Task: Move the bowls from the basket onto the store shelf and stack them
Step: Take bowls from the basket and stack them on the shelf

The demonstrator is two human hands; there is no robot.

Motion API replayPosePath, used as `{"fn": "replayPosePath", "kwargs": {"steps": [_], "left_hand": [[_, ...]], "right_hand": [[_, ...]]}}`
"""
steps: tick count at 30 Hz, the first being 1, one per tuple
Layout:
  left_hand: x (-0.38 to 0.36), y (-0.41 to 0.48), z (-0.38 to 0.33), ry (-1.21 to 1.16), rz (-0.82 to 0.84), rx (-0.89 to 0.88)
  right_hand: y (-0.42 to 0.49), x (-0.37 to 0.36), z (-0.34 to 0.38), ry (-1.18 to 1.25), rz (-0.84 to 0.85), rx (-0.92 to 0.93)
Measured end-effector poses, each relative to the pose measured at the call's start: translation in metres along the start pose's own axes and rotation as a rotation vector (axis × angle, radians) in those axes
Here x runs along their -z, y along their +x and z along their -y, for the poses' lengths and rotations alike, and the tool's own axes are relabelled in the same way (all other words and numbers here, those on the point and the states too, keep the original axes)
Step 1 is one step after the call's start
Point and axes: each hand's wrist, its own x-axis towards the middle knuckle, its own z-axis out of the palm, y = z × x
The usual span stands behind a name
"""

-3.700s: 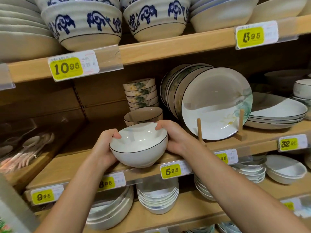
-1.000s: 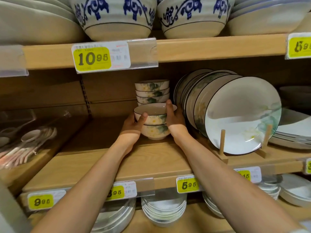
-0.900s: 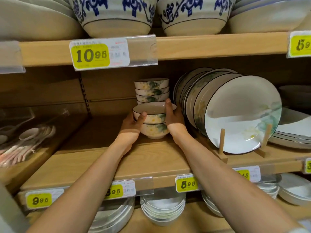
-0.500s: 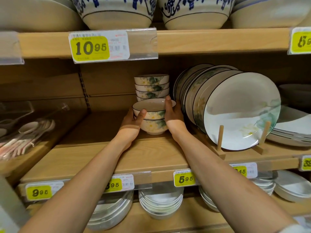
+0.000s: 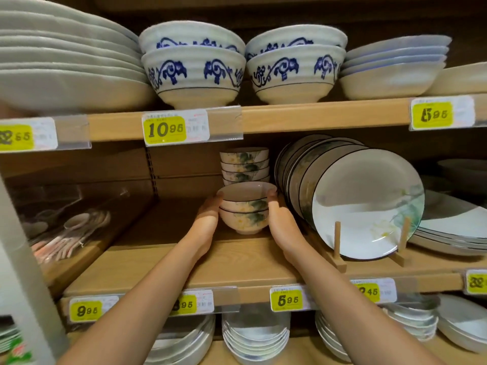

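Left hand (image 5: 208, 219) and right hand (image 5: 280, 219) spread, cupping stacked bowls (image 5: 243, 210) mid-shelf (image 5: 237, 262); glazed ceramic likely rigid, slippery, chippable; best gripped at opposite sides.

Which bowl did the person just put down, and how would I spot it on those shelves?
Find the middle wooden shelf, left of the upright plates. In front of a taller stack of flowered bowls stands a short stack of two, between the left hand and right hand. The top bowl is the one: nearest you, with a plain pale inside facing up.
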Motion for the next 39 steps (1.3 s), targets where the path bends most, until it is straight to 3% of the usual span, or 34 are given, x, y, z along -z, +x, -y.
{"fn": "replayPosePath", "kwargs": {"steps": [3, 8, 20, 26, 29, 32, 35, 39], "left_hand": [[-0.004, -0.019, -0.006, -0.083, 0.041, -0.003], [-0.021, -0.025, -0.009, -0.096, -0.105, 0.000], [-0.036, -0.015, 0.006, -0.068, -0.200, -0.016], [-0.027, -0.056, -0.008, -0.088, -0.090, -0.012], [0.006, -0.115, -0.015, -0.052, -0.034, -0.085], [0.063, -0.185, -0.011, -0.044, 0.003, -0.191], [0.131, -0.255, -0.003, -0.110, -0.106, -0.188], [0.221, -0.328, 0.021, -0.090, -0.242, -0.114]], "right_hand": [[-0.005, 0.002, -0.005, 0.011, 0.040, 0.058], [-0.002, -0.006, -0.010, -0.114, 0.013, 0.095], [-0.003, -0.010, -0.021, -0.315, -0.045, 0.235], [-0.025, -0.008, -0.003, -0.332, -0.028, 0.236], [-0.062, -0.017, 0.008, -0.234, -0.022, 0.363], [-0.110, -0.044, 0.022, 0.025, -0.008, 0.404], [-0.166, -0.087, 0.035, 0.312, 0.131, 0.356], [-0.235, -0.158, 0.024, 0.466, 0.330, 0.236]]}}
